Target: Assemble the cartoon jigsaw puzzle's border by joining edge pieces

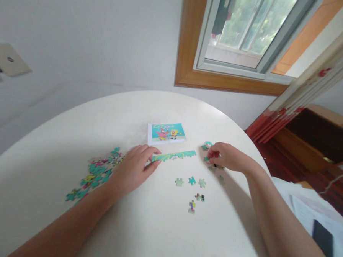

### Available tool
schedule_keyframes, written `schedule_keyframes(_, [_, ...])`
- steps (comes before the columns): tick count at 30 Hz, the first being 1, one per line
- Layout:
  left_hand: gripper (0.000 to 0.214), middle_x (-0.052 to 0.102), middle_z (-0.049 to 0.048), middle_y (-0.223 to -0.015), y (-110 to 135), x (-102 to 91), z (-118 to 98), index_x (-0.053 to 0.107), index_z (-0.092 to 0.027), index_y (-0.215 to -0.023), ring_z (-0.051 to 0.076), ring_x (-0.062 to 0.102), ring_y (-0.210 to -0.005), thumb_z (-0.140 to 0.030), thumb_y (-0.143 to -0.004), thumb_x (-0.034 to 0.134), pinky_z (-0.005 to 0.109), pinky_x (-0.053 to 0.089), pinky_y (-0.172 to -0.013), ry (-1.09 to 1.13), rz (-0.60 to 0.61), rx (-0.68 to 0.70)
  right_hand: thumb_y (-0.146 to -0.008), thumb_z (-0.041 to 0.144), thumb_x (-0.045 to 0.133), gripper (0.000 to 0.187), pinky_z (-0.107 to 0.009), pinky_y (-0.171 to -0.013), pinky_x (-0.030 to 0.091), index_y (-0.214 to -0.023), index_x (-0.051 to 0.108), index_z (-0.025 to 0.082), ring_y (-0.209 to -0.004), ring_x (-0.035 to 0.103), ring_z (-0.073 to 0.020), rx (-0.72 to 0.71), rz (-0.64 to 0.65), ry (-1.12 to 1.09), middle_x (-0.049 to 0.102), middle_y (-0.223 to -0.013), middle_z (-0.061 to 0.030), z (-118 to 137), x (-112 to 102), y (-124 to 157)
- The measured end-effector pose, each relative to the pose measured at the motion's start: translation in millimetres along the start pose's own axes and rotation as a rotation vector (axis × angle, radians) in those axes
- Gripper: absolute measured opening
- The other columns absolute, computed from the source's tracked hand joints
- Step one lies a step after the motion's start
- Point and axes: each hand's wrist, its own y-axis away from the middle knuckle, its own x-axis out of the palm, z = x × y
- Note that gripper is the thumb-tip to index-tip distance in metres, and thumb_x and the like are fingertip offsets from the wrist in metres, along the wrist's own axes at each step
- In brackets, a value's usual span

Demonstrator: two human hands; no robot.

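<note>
A joined strip of teal jigsaw puzzle pieces (177, 155) lies on the white table (153, 229). My left hand (138, 162) rests at the strip's left end, its thumb and fingers apart around that end. To the right, my right hand (226, 156) bends down with its fingertips pinched at a teal puzzle piece (206, 159), above a small group of pieces partly hidden by the hand. Behind the strip is a picture card (168, 132) of cartoon figures on teal. Several loose pieces, among them a bright teal one (192, 180), lie in front of the strip.
A heap of mixed puzzle pieces (96, 172) spreads left of my left hand, partly behind the forearm. The table's curved edge meets the wall near a wood-framed window (229, 85). At lower right, a black phone (322, 237) lies on papers beside the table.
</note>
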Motion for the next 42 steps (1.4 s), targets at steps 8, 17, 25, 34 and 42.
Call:
schedule_keyframes(8, [0.024, 0.061, 0.0058, -0.094, -1, -0.5, -1, 0.058, -0.020, -0.104, 0.023, 0.055, -0.090, -0.036, -0.090, 0.048, 0.037, 0.042, -0.083, -0.005, 0.016, -0.009, -0.067, 0.010, 0.056, 0.020, -0.026, -0.065, 0.045, -0.081, 0.068, 0.019, -0.071, 0.062, -0.0160, -0.055, -0.004, -0.060, 0.068, -0.077, -0.0027, -2, 0, 1])
schedule_keyframes(17, [0.025, 0.061, 0.0056, -0.093, -1, -0.8, -2, 0.059, -0.019, -0.104, 0.023, 0.055, -0.088, -0.036, -0.090, 0.048, 0.037, 0.043, -0.082, 0.002, 0.014, -0.010, -0.073, 0.020, 0.064, 0.017, -0.027, -0.064, 0.043, -0.088, 0.071, 0.018, -0.070, 0.061, -0.0170, 0.134, -0.096, 0.057, 0.070, -0.083, -0.0061, -6, -8, 3])
schedule_keyframes(25, [0.025, 0.062, 0.0055, -0.092, -1, -0.3, 0, 0.059, -0.020, -0.104, 0.023, 0.056, -0.089, -0.037, -0.090, 0.048, 0.036, 0.043, -0.082, -0.005, 0.005, 0.008, -0.085, 0.012, 0.048, 0.031, -0.026, -0.080, 0.043, -0.107, 0.070, 0.013, -0.079, 0.060, -0.0161, 0.120, -0.382, 0.106, 0.063, -0.099, -0.0116, -20, 8, -19])
schedule_keyframes(34, [0.024, 0.063, 0.0055, -0.094, 0, 1.0, 2, 0.059, -0.021, -0.103, 0.024, 0.056, -0.091, -0.037, -0.090, 0.049, 0.037, 0.043, -0.084, 0.004, 0.008, 0.005, -0.082, 0.017, 0.056, 0.023, -0.028, -0.086, 0.045, -0.097, 0.073, 0.017, -0.080, 0.059, -0.0159, 0.065, -0.377, 0.105, 0.061, -0.102, -0.0099, -31, 19, -31])
schedule_keyframes(42, [0.024, 0.063, 0.0054, -0.093, 0, -0.8, -1, 0.060, -0.020, -0.102, 0.023, 0.056, -0.088, -0.036, -0.089, 0.049, 0.037, 0.043, -0.082, 0.009, -0.004, -0.010, -0.082, 0.010, 0.054, 0.018, -0.025, -0.076, 0.047, -0.087, 0.071, 0.011, -0.074, 0.059, -0.0134, 0.095, -0.360, 0.026, 0.061, -0.100, -0.0114, -35, 18, -33])
